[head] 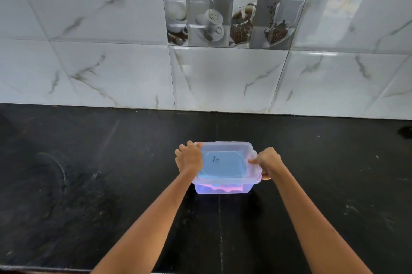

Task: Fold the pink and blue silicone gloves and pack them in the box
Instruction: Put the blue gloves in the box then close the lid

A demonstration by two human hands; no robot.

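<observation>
- Two bare forearms reach from the near edge of the black counter (89, 184) toward the box (223, 190), which is the landmark for everything below.
- Box: clear plastic, sitting flat on the counter near its middle, well short of the tiled wall (111, 68) behind it.
- Lid (225, 162): clear, lying on top of the box, with a small dark scribble on its raised middle panel.
- Left hand (189, 159): at the box's left end, knuckles up, fingers curled over the lid's left edge; its grip is clamped on the lid there.
- Right hand (268, 163): at the box's right end, thumb on top of the lid's rim and fingers curled under the rim below; its grip pinches the lid and box rim together.
- Blue glove (223, 168): inside the box, seen through the lid as a flat blue sheet filling most of the top.
- Pink glove (225, 187): inside the box under the blue one, showing as a wavy pink band through the near wall.
- Behind the box, the wall is white marbled tile, with a band of picture tiles (231, 6) showing coffee cups and beans above it.
- Far right of the box, at the counter's back edge, lies a small dark thing (405, 131) too cut off to identify.
- Left of the box, the counter bears faint pale curved smears.
</observation>
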